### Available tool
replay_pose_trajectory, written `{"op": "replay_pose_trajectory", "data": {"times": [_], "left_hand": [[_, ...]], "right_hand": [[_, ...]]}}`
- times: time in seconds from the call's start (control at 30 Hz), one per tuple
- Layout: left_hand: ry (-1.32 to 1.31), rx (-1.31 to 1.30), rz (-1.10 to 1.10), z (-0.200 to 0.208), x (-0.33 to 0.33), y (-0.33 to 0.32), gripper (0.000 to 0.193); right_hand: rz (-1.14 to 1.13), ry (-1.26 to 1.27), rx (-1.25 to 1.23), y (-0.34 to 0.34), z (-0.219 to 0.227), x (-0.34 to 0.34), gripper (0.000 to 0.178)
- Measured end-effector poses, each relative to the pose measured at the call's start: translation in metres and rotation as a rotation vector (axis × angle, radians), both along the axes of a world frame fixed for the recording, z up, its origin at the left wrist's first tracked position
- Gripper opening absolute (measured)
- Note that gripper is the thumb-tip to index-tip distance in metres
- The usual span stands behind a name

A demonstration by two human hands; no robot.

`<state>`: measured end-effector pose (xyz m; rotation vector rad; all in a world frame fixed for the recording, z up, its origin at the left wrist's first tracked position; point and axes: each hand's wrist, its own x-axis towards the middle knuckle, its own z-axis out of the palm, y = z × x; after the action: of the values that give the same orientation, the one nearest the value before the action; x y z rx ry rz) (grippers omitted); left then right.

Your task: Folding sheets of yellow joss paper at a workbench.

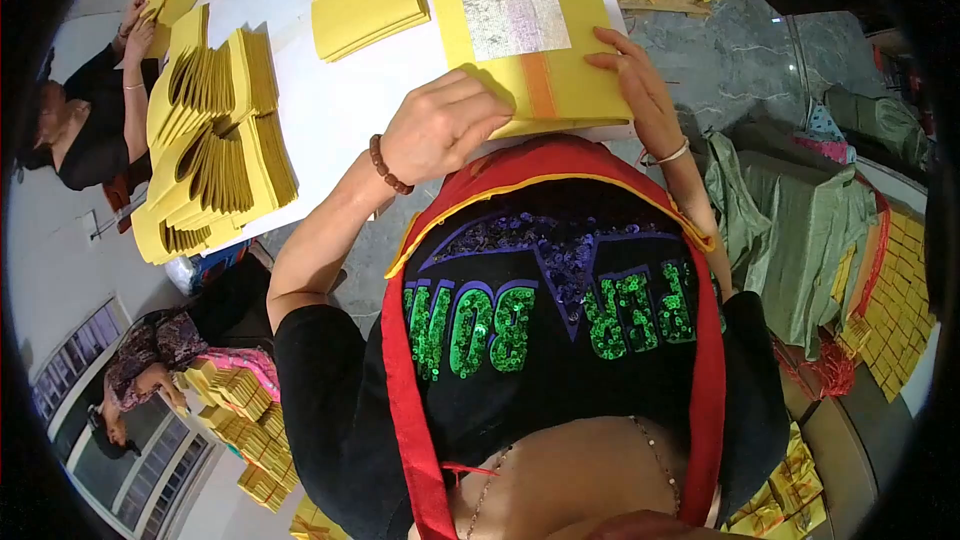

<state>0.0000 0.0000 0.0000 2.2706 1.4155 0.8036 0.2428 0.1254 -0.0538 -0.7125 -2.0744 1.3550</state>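
Yellow paper [585, 95] lay on the table [300, 90]; I saw the left hand [445, 120] grasping its near edge, the right hand [645, 95], loosely splayed, against its right side.

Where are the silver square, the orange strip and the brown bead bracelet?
Silver square [513, 10]: head view, middle of its shiny face.
Orange strip [539, 87]: head view, middle of its visible length.
Brown bead bracelet [381, 167]: head view, beads midway along its visible side.

Wearer's two hands [440, 125] [645, 90], one silver square [513, 10], one brown bracelet [385, 168], one red apron [575, 157], two co-workers [88, 130] [150, 350]
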Motion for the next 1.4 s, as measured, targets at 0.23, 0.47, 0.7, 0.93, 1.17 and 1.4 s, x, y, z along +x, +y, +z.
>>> {"op": "replay_pose_trajectory", "data": {"times": [0.23, 0.47, 0.7, 0.93, 1.17, 1.4], "left_hand": [[-0.224, -0.254, 0.139, 0.006, -0.001, 0.002, 0.008], [-0.367, -0.534, 0.293, 0.001, -0.004, 0.004, 0.012], [-0.49, -0.465, 0.296, -0.012, -0.007, 0.008, 0.013], [-0.565, -0.569, 0.289, -0.007, -0.013, 0.01, 0.019], [0.085, -0.073, 0.171, -0.004, -0.033, 0.008, 0.05], [0.318, 0.274, 0.238, -0.021, -0.028, 0.004, 0.037]], "right_hand": [[-0.027, 0.123, -0.057, -0.001, -0.009, -0.001, 0.051], [-0.019, 0.069, 0.043, -0.001, -0.009, -0.001, 0.051], [0.008, 0.105, 0.034, 0.004, -0.014, 0.002, 0.042], [-0.033, -0.009, 0.156, 0.005, -0.007, -0.003, 0.026], [-0.122, 0.133, -0.212, 0.01, -0.011, -0.01, 0.026], [-0.096, -0.037, 0.496, 0.017, 0.011, -0.01, 0.032]]}}
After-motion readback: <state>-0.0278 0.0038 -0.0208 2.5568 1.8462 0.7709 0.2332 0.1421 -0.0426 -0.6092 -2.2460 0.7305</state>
